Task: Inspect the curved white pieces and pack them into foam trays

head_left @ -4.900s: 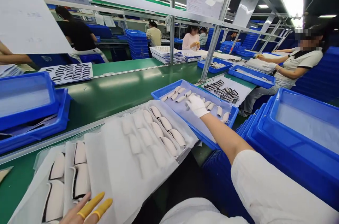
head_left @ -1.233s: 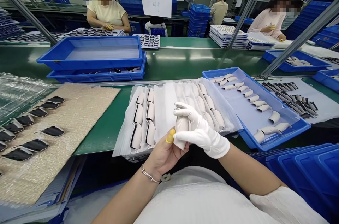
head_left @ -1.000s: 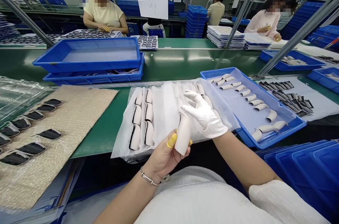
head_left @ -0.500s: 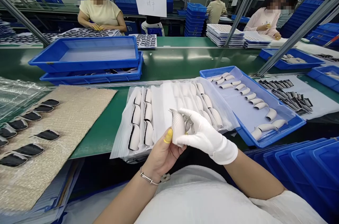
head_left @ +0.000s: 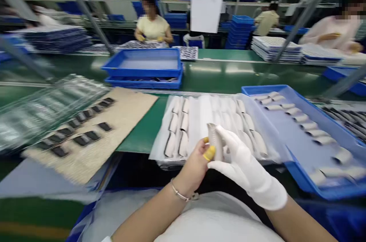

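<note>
Both hands' grip (head_left: 217, 150) hiding ribbed part (head_left: 213, 139)

A white fabric glove is worn on the right hand (head_left: 248, 169), reaching past the wrist; the forearm is left bare. Yellow rubber finger cots are fitted on thumb and a finger of the left hand (head_left: 196, 167). A thin silver bracelet is seen at the left wrist. White clothing covers the torso.
</note>
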`<state>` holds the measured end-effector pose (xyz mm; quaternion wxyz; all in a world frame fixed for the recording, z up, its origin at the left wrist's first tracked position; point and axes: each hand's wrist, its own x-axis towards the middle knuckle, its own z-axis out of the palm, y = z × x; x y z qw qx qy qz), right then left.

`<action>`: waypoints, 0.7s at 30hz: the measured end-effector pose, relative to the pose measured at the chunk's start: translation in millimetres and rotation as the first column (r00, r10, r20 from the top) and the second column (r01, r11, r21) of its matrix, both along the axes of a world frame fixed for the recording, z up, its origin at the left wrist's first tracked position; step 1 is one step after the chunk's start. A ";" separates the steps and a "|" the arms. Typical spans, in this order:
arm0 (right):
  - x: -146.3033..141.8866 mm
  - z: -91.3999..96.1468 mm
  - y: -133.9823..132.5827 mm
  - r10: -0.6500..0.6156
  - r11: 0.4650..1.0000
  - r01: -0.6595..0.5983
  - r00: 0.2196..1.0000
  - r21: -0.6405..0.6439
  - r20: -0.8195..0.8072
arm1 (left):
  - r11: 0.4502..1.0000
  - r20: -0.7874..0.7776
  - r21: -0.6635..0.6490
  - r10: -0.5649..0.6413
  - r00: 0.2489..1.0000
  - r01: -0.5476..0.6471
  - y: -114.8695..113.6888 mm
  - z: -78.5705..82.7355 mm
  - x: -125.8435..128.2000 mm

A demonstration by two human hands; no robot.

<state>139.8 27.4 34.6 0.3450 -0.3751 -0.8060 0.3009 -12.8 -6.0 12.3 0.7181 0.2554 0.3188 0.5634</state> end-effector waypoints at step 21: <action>-16.5 -16.6 21.3 -0.190 0.980 0.195 0.972 -0.026 0.139 | 0.948 -0.477 -0.103 0.219 0.851 -0.302 10.9 -11.7 -20.4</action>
